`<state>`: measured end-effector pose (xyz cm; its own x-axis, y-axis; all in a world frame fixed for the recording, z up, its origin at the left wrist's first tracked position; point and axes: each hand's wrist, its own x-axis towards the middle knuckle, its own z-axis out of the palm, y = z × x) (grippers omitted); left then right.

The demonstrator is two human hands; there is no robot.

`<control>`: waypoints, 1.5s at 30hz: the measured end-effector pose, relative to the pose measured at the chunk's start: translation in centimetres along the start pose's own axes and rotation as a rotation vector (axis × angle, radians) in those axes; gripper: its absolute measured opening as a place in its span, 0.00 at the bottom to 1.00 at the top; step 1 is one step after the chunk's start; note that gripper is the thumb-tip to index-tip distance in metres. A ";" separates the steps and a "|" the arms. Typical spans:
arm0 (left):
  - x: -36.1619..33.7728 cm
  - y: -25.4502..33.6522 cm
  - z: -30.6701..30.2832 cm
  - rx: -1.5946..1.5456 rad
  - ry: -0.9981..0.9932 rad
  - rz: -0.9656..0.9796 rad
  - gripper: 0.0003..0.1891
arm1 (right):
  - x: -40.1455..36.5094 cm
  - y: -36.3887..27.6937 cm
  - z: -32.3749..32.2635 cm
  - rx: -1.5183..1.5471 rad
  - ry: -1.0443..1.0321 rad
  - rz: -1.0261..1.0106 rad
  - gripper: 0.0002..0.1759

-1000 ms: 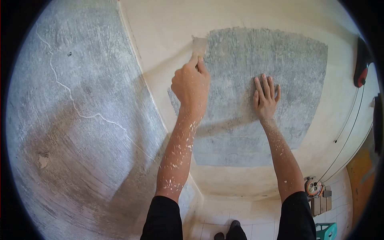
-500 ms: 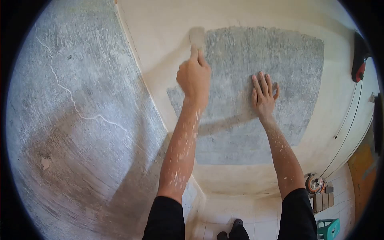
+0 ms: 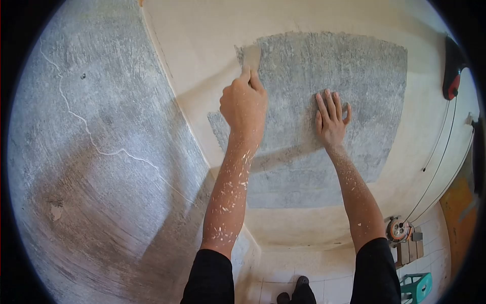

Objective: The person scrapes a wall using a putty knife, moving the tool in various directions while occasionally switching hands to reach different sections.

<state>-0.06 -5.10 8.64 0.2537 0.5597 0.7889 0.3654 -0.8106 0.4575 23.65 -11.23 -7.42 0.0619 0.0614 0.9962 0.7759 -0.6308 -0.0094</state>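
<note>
My left hand (image 3: pixel 244 104) is closed around a scraper (image 3: pixel 251 57). Its flat blade points up against the wall, at the upper left edge of the bare grey patch (image 3: pixel 364 76). The scraper's handle is hidden in my fist. Lower and to the right, my right hand (image 3: pixel 332 121) lies flat on the grey patch with its fingers spread, holding nothing. Cream paint (image 3: pixel 202 61) surrounds the patch. Pale flakes stick to both forearms, more thickly on the left one.
A grey side wall (image 3: pixel 101 202) with a white crack meets the painted wall at a corner on the left. At right are a fan-like black and red fixture (image 3: pixel 450 86), hanging cords, a cable reel (image 3: pixel 399 230) and a green stool (image 3: pixel 416 289).
My left hand has drawn the scraper slightly downward, and a fresh grey strip shows above the blade where cream paint was. More flakes lie on my left forearm. My right hand stays in place.
</note>
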 end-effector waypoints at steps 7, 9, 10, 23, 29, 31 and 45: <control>0.7 -0.2 0.0 0.004 -0.009 -0.037 0.17 | -0.6 -0.1 -0.3 -0.020 -0.024 0.006 0.25; 0.2 -0.8 -0.1 -0.002 -0.017 -0.038 0.17 | -1.1 -0.4 -0.4 -0.004 -0.039 0.022 0.25; 0.1 -0.9 -0.1 -0.017 -0.007 -0.029 0.17 | -0.6 -0.2 -0.3 0.000 -0.036 0.017 0.25; -0.3 -1.3 1.2 -0.025 0.000 -0.019 0.18 | -0.6 -0.3 -0.4 -0.009 -0.049 0.030 0.25; 0.2 -0.8 0.6 -0.023 -0.025 0.008 0.18 | -1.0 -0.3 -0.1 0.050 -0.027 0.031 0.26; -0.8 -1.2 -0.2 -0.076 -0.069 -0.006 0.19 | -0.6 -0.3 -0.5 0.024 -0.043 0.018 0.26; 1.4 -1.5 -1.0 -0.086 -0.060 0.004 0.19 | -13.0 -0.7 -4.8 0.326 -0.479 0.473 0.41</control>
<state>-1.11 -3.21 9.47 0.3091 0.5638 0.7659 0.2871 -0.8231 0.4900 19.33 -15.30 -19.95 0.6443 0.2175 0.7332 0.7405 -0.4169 -0.5271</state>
